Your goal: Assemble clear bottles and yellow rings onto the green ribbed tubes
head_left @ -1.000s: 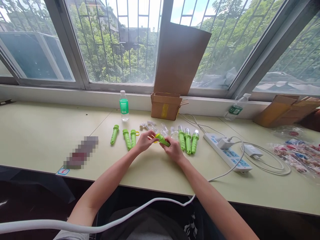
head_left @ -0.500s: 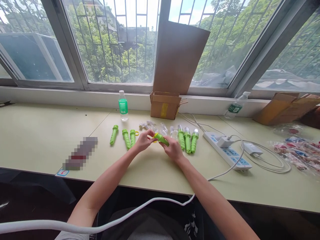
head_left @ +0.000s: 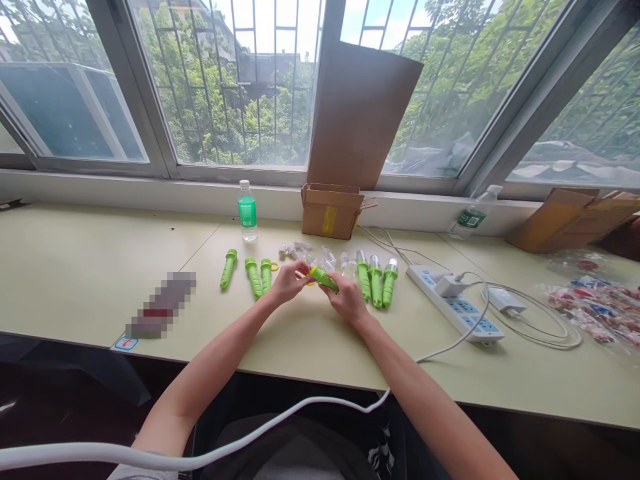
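A green ribbed flashlight tube (head_left: pixel 325 279) with a yellow ring at its left end is held tilted above the table between both hands. My left hand (head_left: pixel 290 280) pinches the yellow end, its fingers closed. The tube's right part is gripped by my right hand (head_left: pixel 349 298); the fingers partly hide it. Left of the hands lie similar green tubes (head_left: pixel 229 269), one with a yellow ring (head_left: pixel 274 266) beside it. Several green flashlights with clear-silver heads (head_left: pixel 390 283) lie just right of my right hand. Behind the hands are loose clear plastic caps (head_left: pixel 327 257).
A water bottle (head_left: pixel 247 212) and a small cardboard box (head_left: pixel 330 212) stand toward the window. At right lie a power strip (head_left: pixel 457 303) with cables, another bottle (head_left: pixel 473 215) and bagged small parts (head_left: pixel 595 303). A white cable (head_left: pixel 280 417) crosses in front of my lap.
Both hands keep hold of the green flashlight tube in nearly the same place. The view has shifted very slightly; nothing on the table has visibly moved.
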Action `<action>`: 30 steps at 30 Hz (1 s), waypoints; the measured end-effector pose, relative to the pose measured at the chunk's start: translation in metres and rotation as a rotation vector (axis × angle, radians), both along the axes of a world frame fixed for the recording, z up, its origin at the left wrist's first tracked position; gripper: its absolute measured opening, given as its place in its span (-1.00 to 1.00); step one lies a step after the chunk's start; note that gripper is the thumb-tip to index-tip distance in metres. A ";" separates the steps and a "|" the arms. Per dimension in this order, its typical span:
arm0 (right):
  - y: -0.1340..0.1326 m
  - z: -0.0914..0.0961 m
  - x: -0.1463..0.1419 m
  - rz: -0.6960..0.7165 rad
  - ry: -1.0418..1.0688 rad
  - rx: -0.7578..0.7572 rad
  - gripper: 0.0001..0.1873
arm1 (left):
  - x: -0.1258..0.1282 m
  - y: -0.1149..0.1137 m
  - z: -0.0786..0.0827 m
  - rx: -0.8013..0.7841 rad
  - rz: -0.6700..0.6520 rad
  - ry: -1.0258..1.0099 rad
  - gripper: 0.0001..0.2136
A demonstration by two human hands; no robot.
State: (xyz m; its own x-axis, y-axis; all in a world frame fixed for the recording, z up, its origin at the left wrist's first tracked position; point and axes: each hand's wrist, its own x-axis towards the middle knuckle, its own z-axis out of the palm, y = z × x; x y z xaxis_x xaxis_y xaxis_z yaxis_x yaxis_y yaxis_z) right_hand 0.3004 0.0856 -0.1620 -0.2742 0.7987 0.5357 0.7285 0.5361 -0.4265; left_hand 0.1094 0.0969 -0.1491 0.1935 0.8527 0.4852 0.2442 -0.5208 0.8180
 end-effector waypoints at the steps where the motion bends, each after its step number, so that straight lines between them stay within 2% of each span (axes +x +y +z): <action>1: 0.000 0.000 0.000 0.000 -0.002 -0.003 -0.74 | 0.000 0.000 0.000 0.002 0.002 0.002 -0.72; 30: 0.002 0.000 0.001 0.031 -0.034 -0.028 -0.77 | -0.002 0.001 -0.005 0.051 0.027 0.094 -0.76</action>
State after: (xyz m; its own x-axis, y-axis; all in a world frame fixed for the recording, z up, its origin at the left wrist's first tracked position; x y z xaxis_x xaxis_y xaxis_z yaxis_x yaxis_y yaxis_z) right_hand 0.3016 0.0873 -0.1617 -0.3171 0.8039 0.5032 0.7258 0.5472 -0.4168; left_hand 0.1074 0.0981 -0.1538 0.2175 0.8328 0.5090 0.3326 -0.5535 0.7635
